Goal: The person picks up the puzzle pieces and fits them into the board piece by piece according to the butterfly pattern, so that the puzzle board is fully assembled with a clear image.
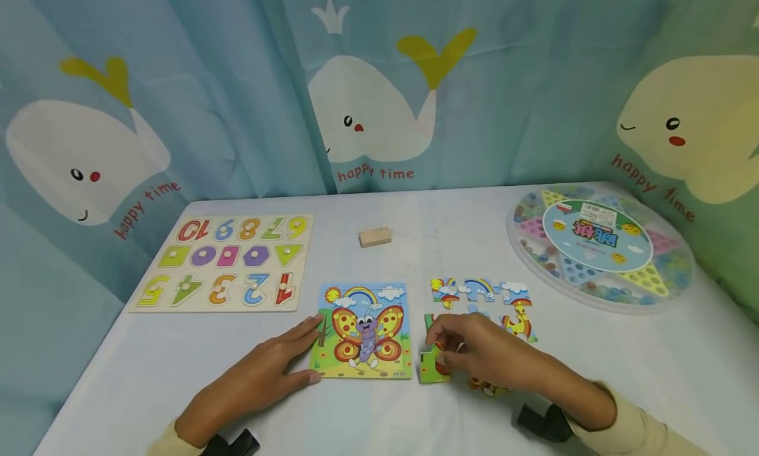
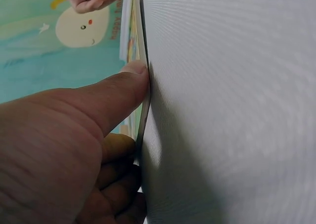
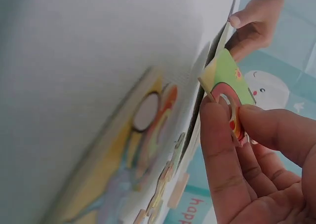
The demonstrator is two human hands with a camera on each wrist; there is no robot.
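My right hand (image 1: pixel 492 354) pinches a green jigsaw piece (image 3: pixel 228 78) with part of a red butterfly wing on it, between thumb and fingers. The piece is tilted up in the right wrist view. Around and under this hand lie loose jigsaw pieces (image 1: pixel 516 293), some partly hidden by it. On the left, my left hand (image 1: pixel 275 364) rests against the left edge of a square butterfly picture board (image 1: pixel 367 367). Its fingers are extended over the side and its thumb is at the lower left corner. The left wrist view shows that thumb (image 2: pixel 121 88) right at the board's edge.
A wooden number and shape board (image 1: pixel 237 245) lies at the back left. Behind the butterfly board is a small wooden block (image 1: pixel 375 237). A round clear-lidded game box (image 1: pixel 599 235) with coloured marbles sits at the back right. A whale-print curtain (image 1: pixel 249 113) hangs behind the table.
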